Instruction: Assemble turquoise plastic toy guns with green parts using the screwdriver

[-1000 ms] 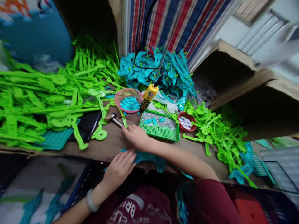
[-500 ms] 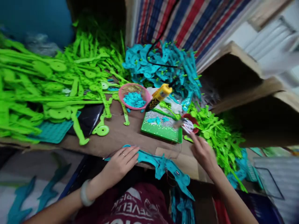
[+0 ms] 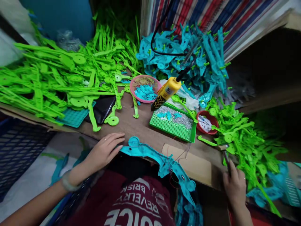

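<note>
A long turquoise plastic part (image 3: 150,152) lies along the table's front edge, its right end hanging over. Thin wires trail from its middle. My left hand (image 3: 104,150) is at the part's left end, fingers stretched out and fingertips at or just beside its tip; I cannot tell whether they touch. My right hand (image 3: 236,185) is closed around the dark handle of a small hammer (image 3: 226,157), its metal head pointing away from me beside the green pile. A flat piece of cardboard (image 3: 199,168) lies behind the turquoise part.
Behind stands a green tray (image 3: 171,131) of small silvery bits, with a yellow-and-black glue gun (image 3: 166,92) hanging over it. Near it are a pink bowl (image 3: 134,95) and a red basket (image 3: 199,128). Lime green parts (image 3: 54,75) heap left; turquoise parts (image 3: 164,47) heap behind.
My right hand has carried the hammer from beside the red basket to the right and toward me. My left hand has slid left off the turquoise part's body to its end. The view has shifted.
</note>
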Action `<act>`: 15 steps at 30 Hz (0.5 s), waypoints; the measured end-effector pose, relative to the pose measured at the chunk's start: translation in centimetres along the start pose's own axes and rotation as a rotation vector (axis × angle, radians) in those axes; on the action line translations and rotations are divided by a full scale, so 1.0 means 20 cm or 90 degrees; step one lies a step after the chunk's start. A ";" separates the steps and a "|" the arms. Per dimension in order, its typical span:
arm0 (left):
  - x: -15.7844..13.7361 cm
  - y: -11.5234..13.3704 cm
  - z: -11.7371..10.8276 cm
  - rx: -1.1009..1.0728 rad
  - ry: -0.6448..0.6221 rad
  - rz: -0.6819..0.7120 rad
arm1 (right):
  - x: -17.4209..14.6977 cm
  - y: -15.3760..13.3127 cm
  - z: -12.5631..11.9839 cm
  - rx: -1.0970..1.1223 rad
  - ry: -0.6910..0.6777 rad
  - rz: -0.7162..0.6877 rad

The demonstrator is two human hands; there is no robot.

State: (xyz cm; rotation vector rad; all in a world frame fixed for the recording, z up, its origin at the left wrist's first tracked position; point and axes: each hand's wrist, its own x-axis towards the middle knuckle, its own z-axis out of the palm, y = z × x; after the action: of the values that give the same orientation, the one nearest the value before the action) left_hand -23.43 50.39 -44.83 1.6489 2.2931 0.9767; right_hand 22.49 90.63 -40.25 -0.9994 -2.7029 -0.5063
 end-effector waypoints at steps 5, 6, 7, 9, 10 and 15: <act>-0.05 -0.05 -0.02 0.032 -0.009 0.031 | -0.01 -0.12 -0.11 0.002 -0.016 -0.063; -0.05 -0.05 -0.01 0.039 0.004 0.028 | -0.01 -0.21 -0.15 0.006 -0.003 -0.067; -0.05 -0.05 0.00 0.046 0.013 0.023 | -0.01 -0.33 -0.20 0.021 0.011 -0.074; -0.04 -0.04 0.02 0.053 0.021 0.016 | -0.03 -0.61 -0.27 0.106 0.011 -0.132; -0.04 -0.04 0.02 0.051 0.022 0.013 | -0.06 -0.75 -0.29 0.148 -0.044 -0.180; 0.01 -0.02 -0.03 -0.022 -0.011 0.004 | -0.16 -1.19 -0.21 0.134 -0.106 -0.228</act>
State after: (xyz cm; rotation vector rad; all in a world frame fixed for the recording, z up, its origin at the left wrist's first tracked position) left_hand -24.12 50.18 -44.53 1.6465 2.2484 0.9942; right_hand 9.56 70.20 -43.19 -0.5254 -3.0221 -0.1932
